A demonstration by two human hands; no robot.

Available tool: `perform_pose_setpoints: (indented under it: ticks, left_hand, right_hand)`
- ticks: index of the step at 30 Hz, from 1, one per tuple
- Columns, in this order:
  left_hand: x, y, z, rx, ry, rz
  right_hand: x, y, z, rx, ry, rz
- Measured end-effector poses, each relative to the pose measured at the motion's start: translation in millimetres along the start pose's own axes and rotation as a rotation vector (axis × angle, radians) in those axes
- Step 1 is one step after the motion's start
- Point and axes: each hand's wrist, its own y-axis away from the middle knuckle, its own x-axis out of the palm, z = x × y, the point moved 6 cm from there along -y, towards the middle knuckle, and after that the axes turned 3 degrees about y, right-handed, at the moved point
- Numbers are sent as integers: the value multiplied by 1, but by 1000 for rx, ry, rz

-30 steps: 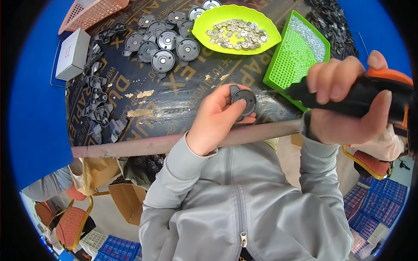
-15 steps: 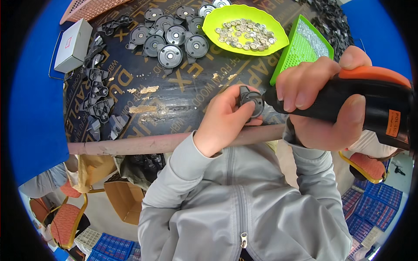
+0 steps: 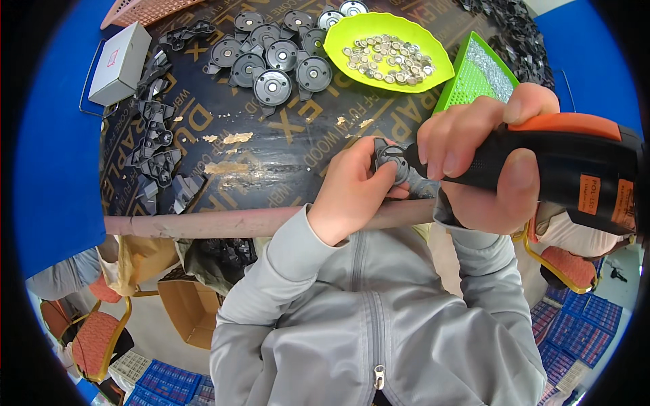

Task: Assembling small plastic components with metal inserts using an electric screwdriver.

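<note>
While the left hand (image 3: pixel 352 196) is being held just above the near edge of the table (image 3: pixel 271 145), its fingers are being curled and pinched around a small round black plastic part (image 3: pixel 391 157), with the thumb lying along the part's lower rim. The part is being kept with its flat face turned toward the right, a pale metal centre showing in it. The right hand (image 3: pixel 474 169) is being wrapped tightly around an electric screwdriver (image 3: pixel 542 162), all fingers folded over the barrel and the thumb pressed underneath. The tool's long axis is running almost level across the view, from the bulky orange-and-black rear at the right to the narrow black nose at the left, and the nose is being pressed against the part's centre. The body is looking matte and rubbery, with an orange strip on top. Both grey sleeves are coming up from the lower edge, bent at the elbow.

Farther back on the dark, printed, scuffed table, a cluster of round black discs (image 3: pixel 274 57) with pale hubs is lying beside a yellow-green oval dish (image 3: pixel 338 51) filled with small silvery washers (image 3: pixel 389 57). A green rectangular tray (image 3: pixel 467 81) is lying tilted just behind the right hand. Angular black plastic pieces (image 3: pixel 156 142) are being kept in a row at the left, near a small grey box (image 3: pixel 120 64).
</note>
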Motion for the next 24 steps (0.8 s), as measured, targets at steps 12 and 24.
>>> perform_pose_setpoints:
  ticks: [12, 24]
  left_hand:
    - [1, 1, 0, -17, -48, -12]
    - [0, 1, -9, -10, 141, -12]
  right_hand:
    - [-5, 5, -2, -26, -125, -114]
    - [-110, 21, 12, -94, -12, -389]
